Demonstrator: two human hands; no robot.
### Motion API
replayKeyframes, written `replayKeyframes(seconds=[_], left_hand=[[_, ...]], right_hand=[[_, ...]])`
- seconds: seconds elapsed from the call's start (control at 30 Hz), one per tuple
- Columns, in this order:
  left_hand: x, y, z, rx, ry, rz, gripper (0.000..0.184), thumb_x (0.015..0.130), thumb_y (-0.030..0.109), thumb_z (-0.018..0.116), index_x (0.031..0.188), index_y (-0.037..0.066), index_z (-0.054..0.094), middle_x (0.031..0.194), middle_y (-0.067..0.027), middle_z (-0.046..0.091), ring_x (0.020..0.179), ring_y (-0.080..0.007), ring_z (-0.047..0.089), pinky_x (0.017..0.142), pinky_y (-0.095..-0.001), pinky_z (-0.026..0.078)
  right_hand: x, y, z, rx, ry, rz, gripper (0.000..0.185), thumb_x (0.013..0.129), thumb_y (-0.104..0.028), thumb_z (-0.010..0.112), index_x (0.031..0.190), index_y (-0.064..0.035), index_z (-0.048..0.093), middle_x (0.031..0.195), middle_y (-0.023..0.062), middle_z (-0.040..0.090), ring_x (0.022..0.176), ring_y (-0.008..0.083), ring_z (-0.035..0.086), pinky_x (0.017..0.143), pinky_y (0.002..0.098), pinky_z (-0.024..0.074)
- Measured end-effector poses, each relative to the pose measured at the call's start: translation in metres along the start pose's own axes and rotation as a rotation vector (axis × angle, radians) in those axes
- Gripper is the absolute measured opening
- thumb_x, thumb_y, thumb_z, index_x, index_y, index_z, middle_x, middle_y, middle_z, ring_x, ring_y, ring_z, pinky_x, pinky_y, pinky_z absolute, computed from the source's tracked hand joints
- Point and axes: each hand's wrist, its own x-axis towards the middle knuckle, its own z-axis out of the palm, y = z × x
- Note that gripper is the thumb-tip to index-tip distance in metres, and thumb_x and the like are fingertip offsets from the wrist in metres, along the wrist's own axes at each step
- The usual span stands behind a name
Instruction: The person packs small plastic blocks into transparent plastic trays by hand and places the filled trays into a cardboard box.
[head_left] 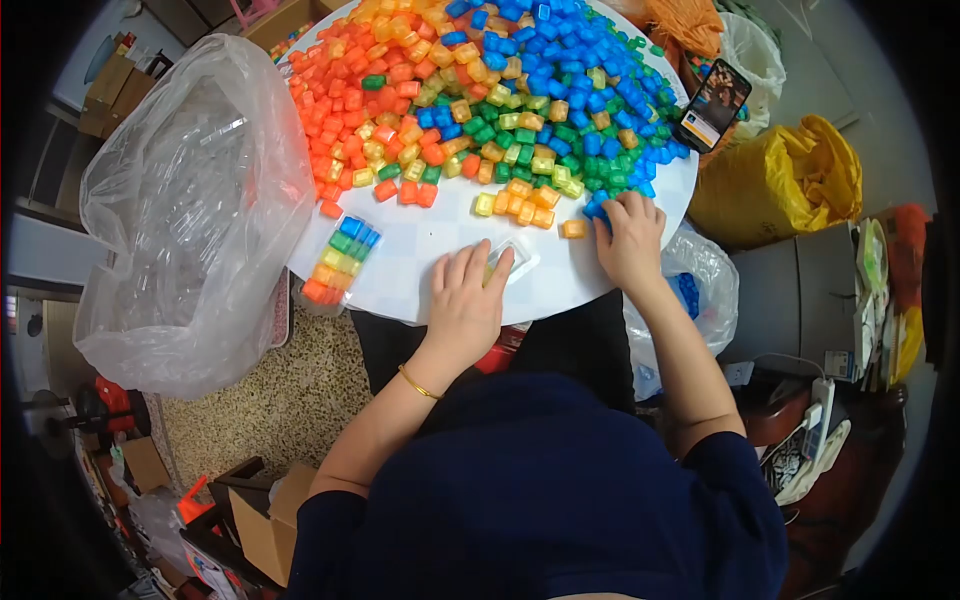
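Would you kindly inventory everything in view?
Table: one, white, centre
Blocks: many, multicoloured, on table
Filled case: one, rainbow-striped, table's left
Tray: one, clear, on table
Phone: one, black, table's right edge
Large bag: one, clear, left of table
Sack: one, yellow, right of table
Small bag: one, clear, beside right forearm
Boxes: several, brown, left side
Clutter: uncountable, mixed colours, picture's edges
Bracelet: one, gold, left wrist
Shirt: one, navy, bottom
Left hand: one, at tray
Right hand: one, at blue blocks

A round white table (400, 285) spans the upper middle of the frame. Over its upper half spreads a heap of small translucent plastic blocks (500, 112) (reddish-orange left, blue right). Left of centre lies a rectangular, rainbow-rowed set of blocks (341, 258); near centre, a small clear plastic tray (522, 262).
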Motion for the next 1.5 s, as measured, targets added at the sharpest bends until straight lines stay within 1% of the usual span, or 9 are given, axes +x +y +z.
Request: replayKeyframes(seconds=[0.23, 0.43, 0.47, 0.77, 1.0, 1.17, 1.27, 1.37, 1.5], left_hand=[[0.016, -0.017, 0.009, -0.214, -0.004, -0.118, 0.035, 0.083, 0.017, 0.061, 0.117, 0.006, 0.059, 0.113, -0.0143, 0.058, 0.104, -0.0306, 0.053, 0.091, -0.0444, 0.039], [0.014, -0.010, 0.005, -0.316, -0.007, -0.176, 0.036, 0.083, 0.020, 0.062, 0.116, 0.008, 0.060, 0.114, -0.0143, 0.058, 0.104, -0.0305, 0.053, 0.092, -0.0446, 0.038], [0.012, -0.006, -0.005, -0.254, 0.001, -0.114, 0.040, 0.082, 0.022, 0.063, 0.119, 0.007, 0.058, 0.118, -0.0158, 0.055, 0.107, -0.0314, 0.051, 0.095, -0.0463, 0.036], [-0.005, 0.002, -0.001, -0.134, -0.037, -0.122, 0.057, 0.075, 0.024, 0.068, 0.125, 0.002, 0.050, 0.124, -0.0185, 0.049, 0.116, -0.0330, 0.044, 0.100, -0.0497, 0.031], [-0.011, -0.038, -0.045, -0.350, 0.185, -0.237, 0.048, 0.070, 0.012, 0.071, 0.113, 0.003, 0.052, 0.103, -0.0172, 0.057, 0.097, -0.0355, 0.055, 0.084, -0.0441, 0.045], [-0.016, -0.113, -0.099, -0.187, 0.223, -0.569, 0.061, 0.068, 0.022, 0.076, 0.119, 0.001, 0.049, 0.103, -0.0195, 0.058, 0.100, -0.0380, 0.055, 0.085, -0.0448, 0.045], [-0.018, -0.129, -0.095, -0.064, -0.093, -0.594, 0.088, 0.059, 0.034, 0.081, 0.129, -0.001, 0.041, 0.108, -0.0232, 0.057, 0.106, -0.0388, 0.055, 0.090, -0.0430, 0.045], [-0.010, -0.127, -0.105, -0.013, -0.335, -0.703, 0.090, 0.058, 0.034, 0.082, 0.129, -0.002, 0.040, 0.108, -0.0233, 0.058, 0.103, -0.0376, 0.057, 0.087, -0.0427, 0.047], [-0.003, -0.129, -0.099, -0.043, -0.330, -0.643, 0.077, 0.060, 0.029, 0.079, 0.123, -0.001, 0.046, 0.103, -0.0231, 0.062, 0.098, -0.0358, 0.061, 0.084, -0.0424, 0.049]], right_hand=[[0.001, -0.008, 0.012, 0.092, -0.031, 0.035, 0.022, 0.070, -0.009, 0.070, 0.089, -0.0071, 0.059, 0.097, 0.0080, 0.059, 0.098, 0.0266, 0.052, 0.085, 0.0416, 0.0337], [-0.012, -0.070, -0.002, 0.621, -0.074, -0.041, 0.026, 0.069, -0.004, 0.073, 0.091, -0.0033, 0.059, 0.087, 0.0103, 0.060, 0.078, 0.0270, 0.057, 0.068, 0.0343, 0.0453], [-0.015, -0.074, 0.004, 0.730, -0.125, 0.113, 0.026, 0.069, -0.004, 0.073, 0.091, -0.0033, 0.060, 0.084, 0.0105, 0.059, 0.077, 0.0261, 0.056, 0.070, 0.0344, 0.0443], [-0.018, -0.086, 0.020, 0.417, -0.072, -0.006, 0.020, 0.076, -0.010, 0.065, 0.093, -0.0052, 0.054, 0.091, 0.0092, 0.052, 0.088, 0.0280, 0.050, 0.076, 0.0409, 0.0325], [-0.012, -0.076, 0.016, 0.748, 0.003, 0.017, 0.022, 0.076, -0.003, 0.063, 0.096, -0.0005, 0.052, 0.095, 0.0153, 0.053, 0.091, 0.0314, 0.052, 0.080, 0.0375, 0.0420], [-0.005, -0.075, 0.018, 0.769, -0.017, -0.029, 0.014, 0.080, -0.001, 0.060, 0.092, -0.0001, 0.053, 0.095, 0.0129, 0.053, 0.092, 0.0273, 0.052, 0.082, 0.0341, 0.0423], [-0.004, -0.090, 0.016, 0.817, -0.152, -0.154, 0.009, 0.081, -0.002, 0.060, 0.089, -0.0002, 0.056, 0.089, 0.0128, 0.056, 0.087, 0.0277, 0.055, 0.080, 0.0332, 0.0430], [-0.011, -0.085, 0.017, 0.832, -0.297, -0.106, 0.008, 0.082, -0.002, 0.060, 0.088, 0.0005, 0.056, 0.084, 0.0121, 0.057, 0.082, 0.0265, 0.056, 0.076, 0.0321, 0.0442], [-0.021, -0.081, 0.023, 0.901, -0.377, 0.004, 0.005, 0.087, -0.004, 0.059, 0.088, 0.0012, 0.057, 0.079, 0.0054, 0.056, 0.074, 0.0127, 0.054, 0.068, 0.0240, 0.0436]])
